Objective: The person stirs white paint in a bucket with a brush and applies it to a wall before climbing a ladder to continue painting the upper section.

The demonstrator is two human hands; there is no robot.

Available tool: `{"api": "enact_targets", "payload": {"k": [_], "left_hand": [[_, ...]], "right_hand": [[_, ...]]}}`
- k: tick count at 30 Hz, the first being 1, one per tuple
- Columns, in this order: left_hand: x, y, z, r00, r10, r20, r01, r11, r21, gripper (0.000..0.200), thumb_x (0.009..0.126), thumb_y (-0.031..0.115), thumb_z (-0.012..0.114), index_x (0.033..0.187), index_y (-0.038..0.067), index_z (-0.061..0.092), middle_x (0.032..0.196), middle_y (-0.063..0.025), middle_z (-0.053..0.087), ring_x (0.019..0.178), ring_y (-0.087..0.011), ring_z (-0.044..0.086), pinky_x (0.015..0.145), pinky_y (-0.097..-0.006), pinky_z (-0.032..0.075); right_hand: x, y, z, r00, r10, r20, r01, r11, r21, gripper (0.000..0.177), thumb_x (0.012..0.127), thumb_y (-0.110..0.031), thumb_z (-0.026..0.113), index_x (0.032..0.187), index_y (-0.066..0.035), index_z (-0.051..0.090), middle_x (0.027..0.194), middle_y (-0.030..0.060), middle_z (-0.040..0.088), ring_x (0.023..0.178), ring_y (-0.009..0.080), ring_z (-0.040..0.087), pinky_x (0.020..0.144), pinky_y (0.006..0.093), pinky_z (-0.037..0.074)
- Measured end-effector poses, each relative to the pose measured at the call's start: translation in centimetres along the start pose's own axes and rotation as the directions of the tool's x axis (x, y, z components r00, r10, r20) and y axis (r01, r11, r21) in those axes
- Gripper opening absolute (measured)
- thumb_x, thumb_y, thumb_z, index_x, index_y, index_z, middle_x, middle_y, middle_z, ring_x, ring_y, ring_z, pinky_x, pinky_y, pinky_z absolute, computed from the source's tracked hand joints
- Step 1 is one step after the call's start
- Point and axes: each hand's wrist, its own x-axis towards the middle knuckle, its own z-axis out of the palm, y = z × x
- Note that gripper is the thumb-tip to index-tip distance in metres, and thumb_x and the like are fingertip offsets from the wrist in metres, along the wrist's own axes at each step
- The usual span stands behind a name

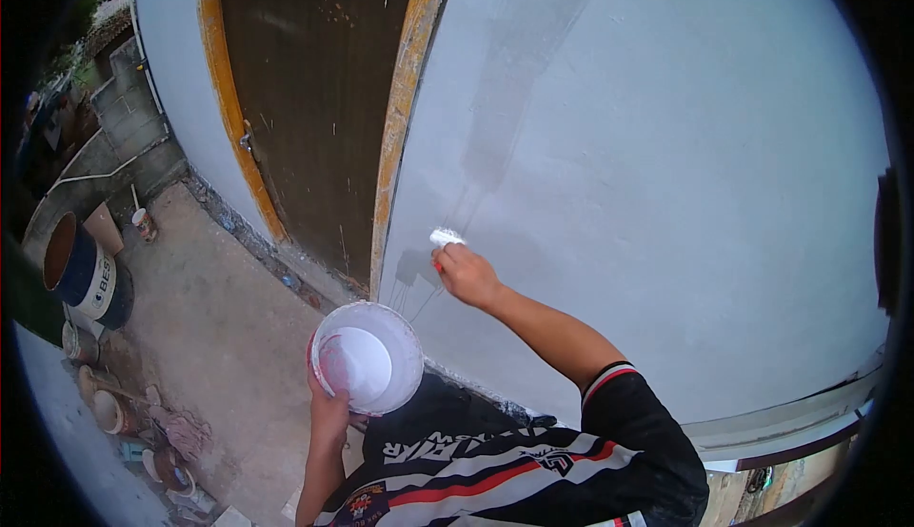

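My left hand (330, 403) is closed on the rim and side of a white plastic bucket (407, 365), tilted so that I see into it. White paint (362, 360) lies in the bottom, and a reddish stain marks the bucket's left side. My right hand (466, 275) grips a paintbrush (445, 237) with white-coated bristles, up against the pale wall (666, 194). Most of its handle is hidden by my fingers; a bit of red shows there. Darker, wet-looking streaks (490, 137) run down the wall above the brush, and a smaller patch sits at its lower left.
Left of the wall is a dark brown door (305, 99) in a worn yellow frame (405, 99). A large blue drum (90, 275) stands on the concrete floor (219, 337) at far left. Several cans, tubs and a rag (186, 432) line the lower left edge.
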Motion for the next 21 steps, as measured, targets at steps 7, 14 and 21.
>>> {"api": "enact_targets", "payload": {"k": [7, 14, 21], "left_hand": [[-0.4, 0.9, 0.1, 0.999, 0.036, 0.03, -0.036, 0.999, 0.016, 0.064, 0.084, -0.001, 0.043, 0.141, 0.014, 0.017, 0.129, -0.0206, 0.045, 0.091, -0.0332, 0.065, 0.049, -0.0353, 0.061], [-0.1, 0.2, 0.2, 0.998, 0.044, 0.046, -0.043, 0.999, -0.024, 0.064, 0.084, -0.003, 0.04, 0.141, 0.013, 0.016, 0.125, -0.0223, 0.048, 0.084, -0.0331, 0.067, 0.047, -0.0331, 0.06], [-0.6, 1.2, 0.9, 0.999, -0.028, 0.032, 0.027, 1.0, 0.014, 0.064, 0.084, -0.003, 0.041, 0.141, 0.013, 0.016, 0.123, -0.0221, 0.049, 0.079, -0.0326, 0.067, 0.045, -0.0323, 0.06]], "right_hand": [[6.0, 4.1, -10.7, 0.964, 0.221, -0.151, -0.213, 0.975, 0.069, 0.01, 0.081, -0.008, 0.06, 0.091, -0.007, 0.057, 0.083, 0.0136, 0.054, 0.072, 0.0318, 0.057, 0.062, 0.0406, 0.046], [17.2, 0.5, -29.6, 0.785, -0.384, -0.486, 0.108, 0.857, -0.503, 0.01, 0.085, -0.015, 0.066, 0.089, -0.006, 0.064, 0.078, 0.0059, 0.064, 0.06, 0.0186, 0.057, 0.056, 0.0278, 0.046], [19.9, -2.7, -34.4, 0.595, -0.423, -0.683, 0.079, 0.877, -0.474, 0.014, 0.09, -0.012, 0.06, 0.092, 0.002, 0.063, 0.082, 0.0101, 0.064, 0.072, 0.0154, 0.063, 0.061, 0.0256, 0.054]]}}
